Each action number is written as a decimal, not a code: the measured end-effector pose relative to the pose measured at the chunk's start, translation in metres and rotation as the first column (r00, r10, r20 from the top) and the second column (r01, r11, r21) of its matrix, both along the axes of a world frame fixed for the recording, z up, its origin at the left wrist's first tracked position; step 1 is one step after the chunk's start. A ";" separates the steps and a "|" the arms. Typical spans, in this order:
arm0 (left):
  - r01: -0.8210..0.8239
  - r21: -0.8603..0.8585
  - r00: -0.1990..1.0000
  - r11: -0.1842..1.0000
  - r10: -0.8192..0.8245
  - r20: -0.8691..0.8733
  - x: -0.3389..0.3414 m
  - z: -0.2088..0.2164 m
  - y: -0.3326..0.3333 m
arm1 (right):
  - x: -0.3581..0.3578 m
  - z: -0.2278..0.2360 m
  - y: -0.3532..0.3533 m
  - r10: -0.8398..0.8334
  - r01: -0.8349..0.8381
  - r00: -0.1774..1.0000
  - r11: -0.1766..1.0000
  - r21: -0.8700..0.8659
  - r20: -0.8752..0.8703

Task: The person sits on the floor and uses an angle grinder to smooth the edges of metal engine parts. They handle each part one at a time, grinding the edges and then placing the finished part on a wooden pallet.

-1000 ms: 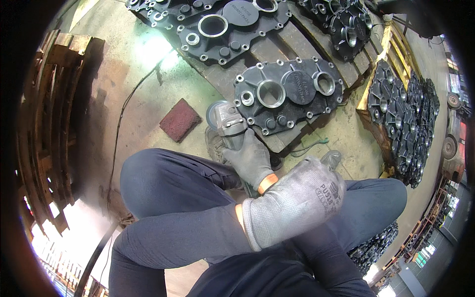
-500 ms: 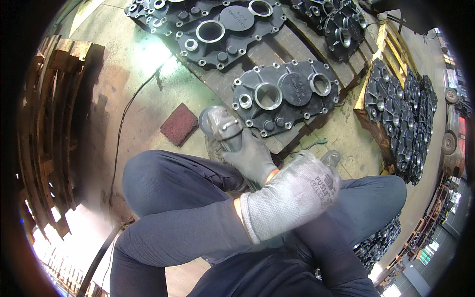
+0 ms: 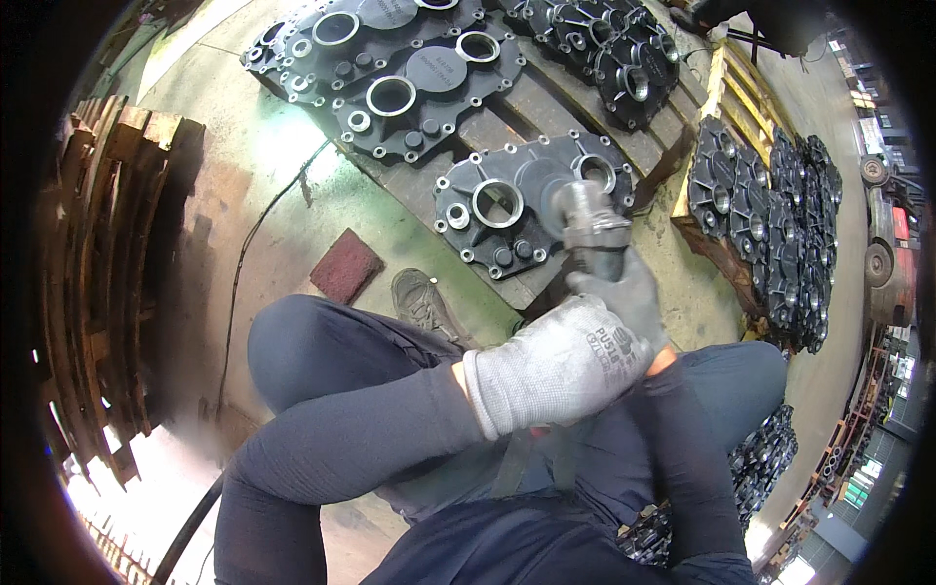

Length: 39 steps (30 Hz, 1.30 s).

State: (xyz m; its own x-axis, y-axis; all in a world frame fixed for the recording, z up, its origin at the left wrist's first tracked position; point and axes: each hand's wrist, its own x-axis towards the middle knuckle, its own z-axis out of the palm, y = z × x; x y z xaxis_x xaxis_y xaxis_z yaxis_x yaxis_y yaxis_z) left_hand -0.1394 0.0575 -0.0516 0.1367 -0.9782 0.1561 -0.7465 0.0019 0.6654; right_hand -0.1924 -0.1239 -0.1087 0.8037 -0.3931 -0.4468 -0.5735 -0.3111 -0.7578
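My gloved right hand is closed around the body of an angle grinder. The grinder's disc end is blurred and lies over the round raised pad of a black cast-metal cover; I cannot tell if they touch. This cover has two large bright-rimmed bores and small bolt holes along its edge, and it rests flat at the pallet's near corner. My left hand, in a grey glove, crosses in front of my right wrist. Its fingers are turned down out of sight.
More black covers lie on the wooden pallet. Another pallet on the right holds stacked covers. A dark red pad and a black cable lie on the floor. Wooden pallets stand at the left.
My right hand has swung the grinder to the right and away from me, from beside the near cover to over its round pad. The left hand stays close to the right wrist.
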 end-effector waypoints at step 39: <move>-0.160 0.468 0.949 0.869 0.004 0.316 0.016 -0.080 -0.110 | 0.031 0.035 -0.229 -0.177 0.162 0.977 0.980 0.118 0.123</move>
State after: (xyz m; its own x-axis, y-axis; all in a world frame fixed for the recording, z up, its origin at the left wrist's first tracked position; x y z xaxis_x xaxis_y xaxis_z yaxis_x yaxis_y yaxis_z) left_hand -0.1232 -0.0521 -0.1320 0.2433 -0.9270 -0.2854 -0.8898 -0.3304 0.3148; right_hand -0.1618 -0.3531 -0.0736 0.7841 -0.4848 -0.3875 -0.5034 -0.1316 -0.8540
